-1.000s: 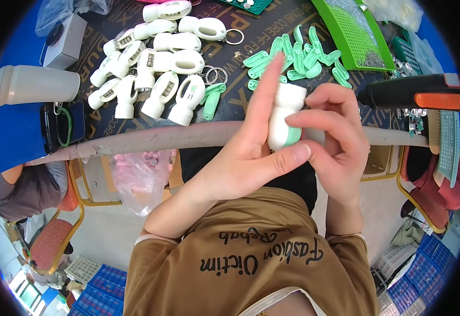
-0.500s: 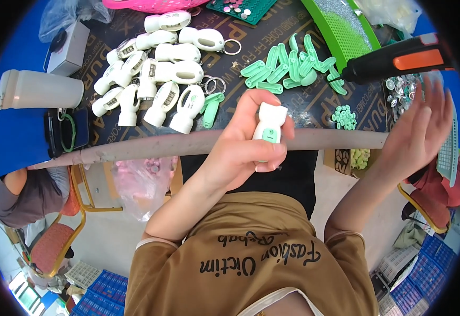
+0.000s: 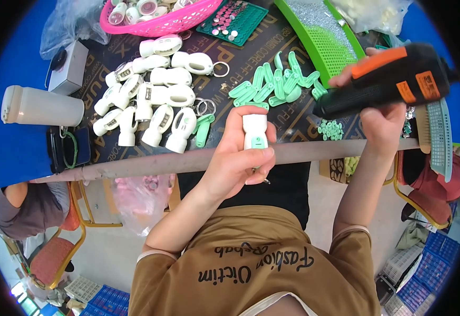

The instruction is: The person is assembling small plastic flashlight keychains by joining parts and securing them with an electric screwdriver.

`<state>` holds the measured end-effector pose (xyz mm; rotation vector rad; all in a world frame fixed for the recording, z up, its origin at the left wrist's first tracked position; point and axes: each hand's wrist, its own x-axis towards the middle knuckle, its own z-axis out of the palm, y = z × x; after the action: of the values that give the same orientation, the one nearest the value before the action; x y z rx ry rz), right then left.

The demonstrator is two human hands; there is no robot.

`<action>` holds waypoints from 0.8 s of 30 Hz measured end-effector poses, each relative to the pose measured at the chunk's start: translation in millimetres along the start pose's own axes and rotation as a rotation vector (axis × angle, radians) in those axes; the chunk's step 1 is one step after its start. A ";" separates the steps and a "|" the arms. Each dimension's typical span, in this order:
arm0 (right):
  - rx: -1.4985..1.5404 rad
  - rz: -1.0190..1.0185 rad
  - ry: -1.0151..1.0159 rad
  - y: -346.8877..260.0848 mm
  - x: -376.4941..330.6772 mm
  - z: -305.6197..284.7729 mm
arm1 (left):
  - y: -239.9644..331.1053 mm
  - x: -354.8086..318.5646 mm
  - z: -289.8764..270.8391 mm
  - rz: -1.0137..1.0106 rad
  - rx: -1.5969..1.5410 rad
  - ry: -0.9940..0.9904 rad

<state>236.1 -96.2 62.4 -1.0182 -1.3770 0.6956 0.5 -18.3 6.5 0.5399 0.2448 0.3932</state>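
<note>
My left hand (image 3: 235, 167) is closed around a white plastic keychain (image 3: 254, 124) with a pale green panel on its face, held upright just over the table's front edge. In my right hand (image 3: 384, 126) is a black and orange electric screwdriver (image 3: 385, 81), its narrow end directed left. My fingers and thumb wrap its grip from both sides. A pile of white keychains (image 3: 158, 95), several with metal rings, lies on the left of the table. Loose mint green plastic clips (image 3: 277, 79) are heaped beyond my hands, and small green pieces (image 3: 330, 129) sit near the front edge.
A pink basket (image 3: 161, 26) of white pieces stands at the back, beside a dark green tray (image 3: 240, 38) with small discs. A green tray (image 3: 332, 66) holds tiny metal parts. At the left are a white bottle (image 3: 42, 105) and a white box (image 3: 67, 66).
My right hand has gone from open beside the screwdriver to gripping it, and the tool has moved slightly left. My left hand with the keychain has shifted a little left and down.
</note>
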 end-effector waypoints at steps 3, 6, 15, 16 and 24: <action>0.214 -0.246 0.059 7.8 5.8 -2.4 | -1.3 -2.6 -0.6 -0.002 0.010 0.021; 0.162 -0.229 0.300 -10.8 8.5 -5.1 | -2.2 -0.4 -2.0 -0.001 0.016 0.009; 0.104 -0.241 0.529 0.1 53.6 -53.3 | -0.7 0.7 0.6 0.005 0.021 -0.006; 0.068 -0.276 0.537 5.6 57.0 -56.6 | -1.1 1.5 1.7 -0.002 0.026 0.016; -0.109 -0.245 0.729 32.7 64.0 -54.6 | -1.5 0.3 0.3 0.004 0.032 0.024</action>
<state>302.1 -34.9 67.5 -1.0251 -0.8737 0.0395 1.3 -19.5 5.9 0.5673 0.2735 0.4008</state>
